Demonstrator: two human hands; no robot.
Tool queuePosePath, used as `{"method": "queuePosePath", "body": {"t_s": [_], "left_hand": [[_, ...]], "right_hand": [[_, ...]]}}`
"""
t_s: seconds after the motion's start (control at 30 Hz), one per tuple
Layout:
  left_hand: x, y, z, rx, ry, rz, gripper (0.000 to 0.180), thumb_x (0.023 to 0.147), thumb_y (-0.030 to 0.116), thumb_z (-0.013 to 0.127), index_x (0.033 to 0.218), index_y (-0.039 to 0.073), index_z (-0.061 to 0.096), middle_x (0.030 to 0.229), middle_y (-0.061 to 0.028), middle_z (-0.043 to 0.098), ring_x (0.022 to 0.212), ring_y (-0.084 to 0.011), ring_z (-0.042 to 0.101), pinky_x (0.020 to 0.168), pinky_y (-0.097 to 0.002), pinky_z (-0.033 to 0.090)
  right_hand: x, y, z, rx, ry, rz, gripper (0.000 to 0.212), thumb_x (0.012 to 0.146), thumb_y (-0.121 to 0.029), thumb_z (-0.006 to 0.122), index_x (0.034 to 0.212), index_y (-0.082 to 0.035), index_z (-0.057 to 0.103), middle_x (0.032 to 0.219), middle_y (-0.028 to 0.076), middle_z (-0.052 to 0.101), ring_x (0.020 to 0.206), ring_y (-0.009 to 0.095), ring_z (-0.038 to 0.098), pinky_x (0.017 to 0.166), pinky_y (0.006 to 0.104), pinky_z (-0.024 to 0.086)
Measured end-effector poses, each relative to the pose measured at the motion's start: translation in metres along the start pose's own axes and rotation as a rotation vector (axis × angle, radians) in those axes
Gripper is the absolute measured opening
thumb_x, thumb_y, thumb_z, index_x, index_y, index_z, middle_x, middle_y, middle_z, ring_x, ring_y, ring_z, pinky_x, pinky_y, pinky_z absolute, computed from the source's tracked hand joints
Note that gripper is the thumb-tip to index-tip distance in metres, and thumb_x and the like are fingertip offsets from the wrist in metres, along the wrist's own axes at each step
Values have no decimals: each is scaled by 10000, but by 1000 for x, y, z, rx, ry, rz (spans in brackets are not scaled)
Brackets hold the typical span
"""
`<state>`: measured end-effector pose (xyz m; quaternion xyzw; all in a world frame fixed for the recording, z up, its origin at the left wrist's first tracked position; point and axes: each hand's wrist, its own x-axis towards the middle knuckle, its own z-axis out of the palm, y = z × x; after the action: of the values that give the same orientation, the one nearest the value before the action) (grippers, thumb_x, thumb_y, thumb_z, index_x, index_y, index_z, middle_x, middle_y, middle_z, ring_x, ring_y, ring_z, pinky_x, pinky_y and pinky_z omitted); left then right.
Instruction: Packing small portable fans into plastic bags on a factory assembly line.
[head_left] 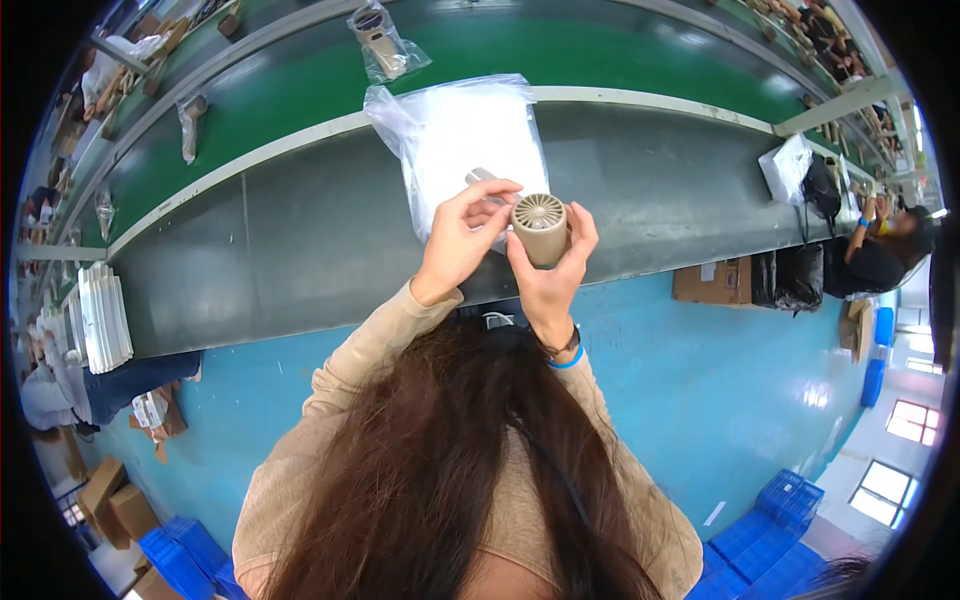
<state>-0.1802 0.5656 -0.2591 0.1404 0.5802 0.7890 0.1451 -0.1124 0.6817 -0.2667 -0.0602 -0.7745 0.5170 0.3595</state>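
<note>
R hand [549, 288] clasps beige cylindrical plastic fan [541, 230], prob. for steadiness. L hand [458, 237] curled beside; can't tell if pinching.

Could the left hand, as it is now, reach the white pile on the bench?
Probably yes: the left hand is close to the near side of the white pile, whose top lies mostly free of other things.

Blue crates [762, 545] stand on the blue floor [690, 380].
</note>
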Motion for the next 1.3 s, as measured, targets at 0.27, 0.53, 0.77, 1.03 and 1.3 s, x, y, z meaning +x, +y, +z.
{"method": "queuePosePath", "body": {"t_s": [0.27,0.53,0.77,1.03,1.3], "left_hand": [[13,38,-3,-13,43,109,298,870,-14,641,1164,-32,597,1004,-90,665,921,-134,645,790,-245,512],[25,67,-1,611,108,406,294,822,12,653,1114,38,628,850,-91,665,739,-173,631,686,-291,514],[58,81,-25,577,-58,302,514,720,22,742,1210,71,597,1039,-62,629,833,-145,578,762,-273,495],[76,84,-30,776,-111,353,682,627,172,809,1255,133,546,1013,-71,519,840,-217,522,783,-325,471],[99,82,-47,740,-175,334,565,696,39,701,1234,101,540,1019,-64,543,870,-177,571,812,-297,503]], "right_hand": [[22,-4,11,-228,-160,-316,643,574,-82,884,1140,-40,582,1141,156,587,988,322,582,820,390,491],[64,-33,21,-428,-427,-310,619,655,-181,799,1190,1,546,1010,170,555,869,348,536,762,409,465],[120,-40,16,-391,-716,-155,752,778,-409,740,1315,35,457,1097,229,617,987,405,598,836,439,481],[160,-35,22,-588,-1037,-125,786,702,-631,718,1202,-53,534,963,169,673,907,374,643,775,433,499],[184,-11,27,-523,-1115,-225,701,711,-546,764,1089,19,595,879,196,672,840,364,654,742,412,500]]}}
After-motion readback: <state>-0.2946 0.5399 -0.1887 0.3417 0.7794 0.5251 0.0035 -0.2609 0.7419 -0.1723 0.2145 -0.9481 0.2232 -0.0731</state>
